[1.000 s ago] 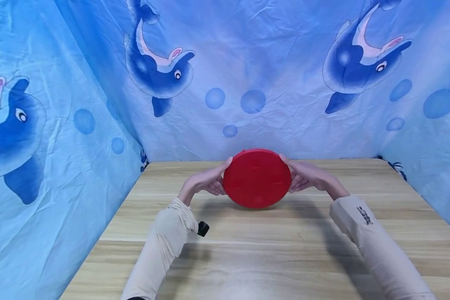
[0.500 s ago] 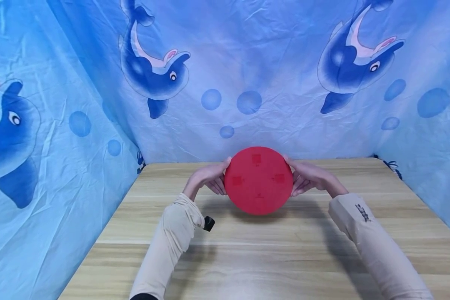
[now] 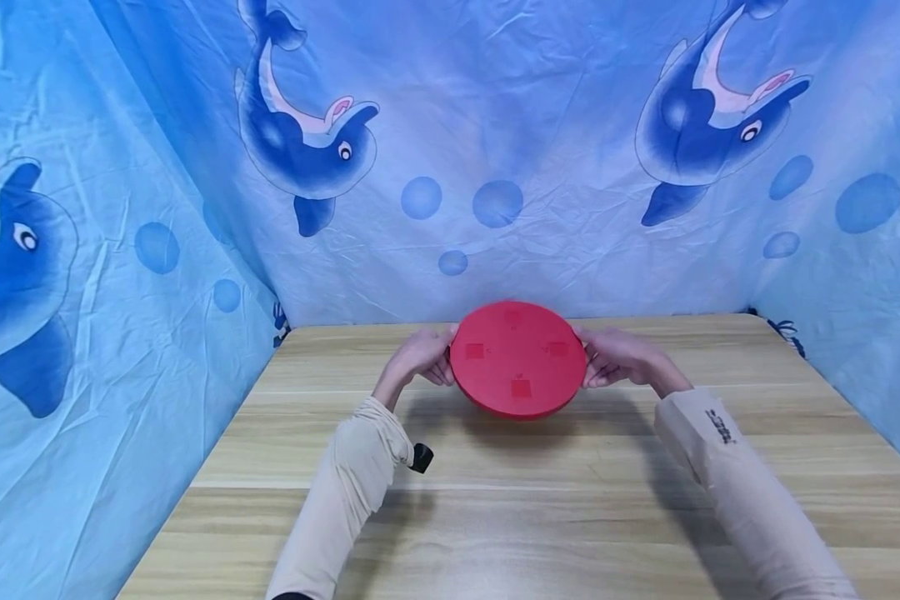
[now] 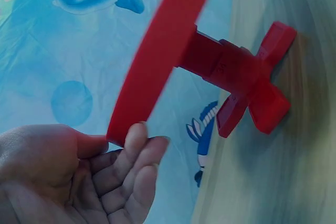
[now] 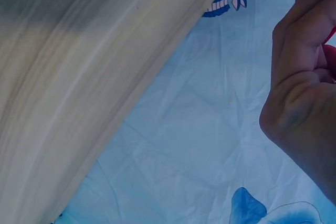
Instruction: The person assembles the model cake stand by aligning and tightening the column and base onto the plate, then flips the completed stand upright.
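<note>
A small red pedestal stand with a round flat top (image 3: 517, 360) is held between both hands over the far middle of the table. Its top tilts toward me and bears several square marks. In the left wrist view, a short post (image 4: 220, 65) joins the top to a splayed foot (image 4: 269, 106) close to the wood. My left hand (image 3: 424, 353) pinches the left rim between thumb and fingers. At the opposite rim, my right hand (image 3: 619, 357) grips with bent fingers. The right wrist view shows that hand at its right edge, with only a sliver of red.
The wooden table (image 3: 540, 508) ends at a blue dolphin-print curtain (image 3: 390, 267) behind, with more curtain at both sides. A small black piece (image 3: 422, 457) sticks out at the left sleeve (image 3: 352, 492).
The round top first turned its face more toward me, then tipped back to a flatter slant. Both hands stayed on the rim, and the left hand sank slightly.
</note>
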The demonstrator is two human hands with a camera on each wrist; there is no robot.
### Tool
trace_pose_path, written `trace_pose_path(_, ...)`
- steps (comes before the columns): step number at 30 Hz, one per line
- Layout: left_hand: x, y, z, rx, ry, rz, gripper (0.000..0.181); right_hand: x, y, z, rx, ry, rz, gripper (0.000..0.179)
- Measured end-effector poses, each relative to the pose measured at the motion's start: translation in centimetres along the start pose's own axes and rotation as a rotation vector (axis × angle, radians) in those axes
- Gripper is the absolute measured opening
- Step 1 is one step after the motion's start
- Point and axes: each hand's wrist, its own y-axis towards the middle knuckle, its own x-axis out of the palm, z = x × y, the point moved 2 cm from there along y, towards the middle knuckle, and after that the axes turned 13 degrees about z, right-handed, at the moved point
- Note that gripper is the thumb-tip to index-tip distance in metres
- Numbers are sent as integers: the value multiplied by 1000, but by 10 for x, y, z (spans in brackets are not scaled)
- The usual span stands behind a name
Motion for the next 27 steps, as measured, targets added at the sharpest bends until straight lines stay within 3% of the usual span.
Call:
trace_pose_path(8, 5, 4, -11, -16, 2, 45, 62, 3, 3, 7, -3, 11, 11, 48)
trace_pose_path(20, 4, 3, -15, -26, -27, 47, 59, 5, 6, 8, -4, 40, 21, 48)
trace_pose_path(27, 4, 2, -19, -10, -16, 74, 62, 2, 5, 18, 5, 113, 30, 45)
